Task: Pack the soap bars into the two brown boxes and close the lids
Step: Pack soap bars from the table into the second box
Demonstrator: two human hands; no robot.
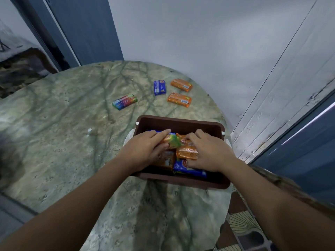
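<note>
A brown box (181,122) stands open near the table's right edge, holding several wrapped soap bars. My left hand (145,151) holds an orange-and-green soap bar (173,141) inside the box. My right hand (208,153) grips an orange soap bar (186,151) beside it. A blue bar (188,170) lies at the box's near side. Beyond the box on the table lie a multicoloured bar (125,102), a blue bar (159,87) and two orange bars (181,84) (179,100). I see only one brown box and no lid.
The round marble-patterned table (72,115) stands against a pale wall (199,42). A white object (127,137) peeks from under the box's left side. Patterned floor tiles (244,232) show at the lower right, past the table's edge.
</note>
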